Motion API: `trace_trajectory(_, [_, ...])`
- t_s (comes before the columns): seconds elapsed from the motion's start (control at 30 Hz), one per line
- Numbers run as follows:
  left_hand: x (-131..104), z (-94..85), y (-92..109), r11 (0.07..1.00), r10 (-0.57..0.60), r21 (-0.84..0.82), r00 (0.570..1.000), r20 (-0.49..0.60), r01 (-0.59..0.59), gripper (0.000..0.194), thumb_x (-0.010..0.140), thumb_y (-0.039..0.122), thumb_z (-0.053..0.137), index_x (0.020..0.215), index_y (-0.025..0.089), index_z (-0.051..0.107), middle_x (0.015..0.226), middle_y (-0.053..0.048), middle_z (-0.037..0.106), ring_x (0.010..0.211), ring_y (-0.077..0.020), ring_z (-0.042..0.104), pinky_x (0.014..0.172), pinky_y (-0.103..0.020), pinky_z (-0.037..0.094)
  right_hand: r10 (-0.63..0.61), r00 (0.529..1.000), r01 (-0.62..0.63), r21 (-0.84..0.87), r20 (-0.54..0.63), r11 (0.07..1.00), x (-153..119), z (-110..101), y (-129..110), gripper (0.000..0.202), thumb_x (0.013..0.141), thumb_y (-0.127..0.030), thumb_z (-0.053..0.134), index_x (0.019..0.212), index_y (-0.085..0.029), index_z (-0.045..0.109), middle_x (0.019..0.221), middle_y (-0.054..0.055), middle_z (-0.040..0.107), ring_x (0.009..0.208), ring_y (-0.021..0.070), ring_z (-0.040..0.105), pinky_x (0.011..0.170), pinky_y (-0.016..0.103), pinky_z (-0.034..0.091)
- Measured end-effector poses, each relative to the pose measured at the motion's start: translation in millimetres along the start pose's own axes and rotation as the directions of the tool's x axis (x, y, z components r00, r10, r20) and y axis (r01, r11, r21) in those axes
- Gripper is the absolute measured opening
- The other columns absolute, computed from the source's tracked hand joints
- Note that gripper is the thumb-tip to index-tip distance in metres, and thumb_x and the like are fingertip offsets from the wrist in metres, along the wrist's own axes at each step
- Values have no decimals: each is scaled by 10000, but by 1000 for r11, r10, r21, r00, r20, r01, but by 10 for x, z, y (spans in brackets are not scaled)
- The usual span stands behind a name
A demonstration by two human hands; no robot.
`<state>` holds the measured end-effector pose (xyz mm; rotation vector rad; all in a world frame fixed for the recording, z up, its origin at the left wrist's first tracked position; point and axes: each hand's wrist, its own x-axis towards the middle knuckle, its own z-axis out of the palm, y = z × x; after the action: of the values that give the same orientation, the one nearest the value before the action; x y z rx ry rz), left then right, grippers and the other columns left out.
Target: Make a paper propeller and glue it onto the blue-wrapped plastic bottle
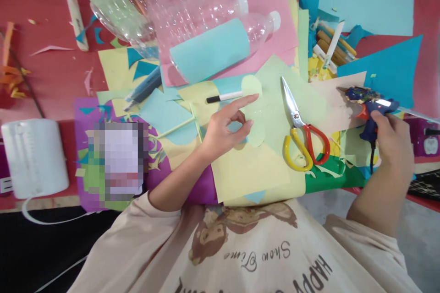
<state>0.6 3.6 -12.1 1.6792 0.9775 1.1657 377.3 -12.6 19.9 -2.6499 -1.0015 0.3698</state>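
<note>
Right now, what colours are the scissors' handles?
One yellow handle and one red handle, best seen in the head view.

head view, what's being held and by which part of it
The right hand holds the glue gun by its handle. The left hand is open at the green cutout, pinching nothing.

Single head-worn view, facing forward and steeply down at the tabletop (51, 83).
Lens sits above and behind both hands, close range, wide: left hand (225, 126) near mid-frame, right hand (393, 139) toward the right edge, both forearms in. Shirt front (240, 249) nearest, below the hands; bottles (202, 9) beyond them, some cropped on top.
</note>
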Motion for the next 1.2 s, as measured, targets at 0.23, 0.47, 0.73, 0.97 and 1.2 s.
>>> trace_trajectory(0.23, [-2, 11, -3, 1000, -2, -16, 1000, -4, 2, 471, 813, 132, 593, 1267, 259, 588, 1198, -59, 670, 597, -41, 532, 628, -202, 552, -349, 909, 330, -116, -229, 937, -291, -100, -121, 272, 822, -439, 584, 766, -177, 631, 828, 159, 688, 790, 277, 617, 721, 432, 453])
trace_trajectory(0.47, [-4, 13, -25, 998, -9, -57, 1000, -4, 9, 461, 831, 166, 615, 1278, 272, 575, 1278, -72, 636, 618, -38, 549, 624, -190, 544, -653, 572, 439, 487, 497, 755, -1025, 19, -892, 242, 868, -442, 571, 804, -220, 644, 808, 36, 674, 740, 163, 597, 648, 277, 440])
trace_trajectory(0.73, [13, -2, -47, 989, -105, -109, 995, 3, 104, 450, 850, 306, 646, 1290, 282, 552, 1326, -78, 592, 634, -40, 565, 640, -208, 544, -688, 250, 434, 557, 681, 708, -1209, 443, -1266, 317, 895, -483, 559, 761, -195, 578, 673, -13, 562, 591, 106, 468, 519, 249, 302])
trace_trajectory(0.97, [-30, -23, -21, 997, -54, -55, 997, -60, 51, 448, 895, 409, 576, 1331, 342, 496, 1220, -46, 637, 708, -96, 623, 678, -269, 554, -722, 279, 187, 702, 633, 688, -1244, 607, -1344, 372, 839, -459, 649, 649, -195, 469, 589, -44, 454, 552, 86, 440, 522, 235, 335])
trace_trajectory(1.2, [-25, -8, -57, 987, -9, 157, 977, -212, 43, 420, 891, 308, 574, 1308, 301, 528, 1061, -27, 684, 631, -73, 561, 643, -236, 532, -727, 447, 104, 778, 521, 620, -1138, 641, -1276, 332, 869, -392, 612, 631, -203, 477, 578, -37, 505, 519, 83, 508, 515, 225, 406])
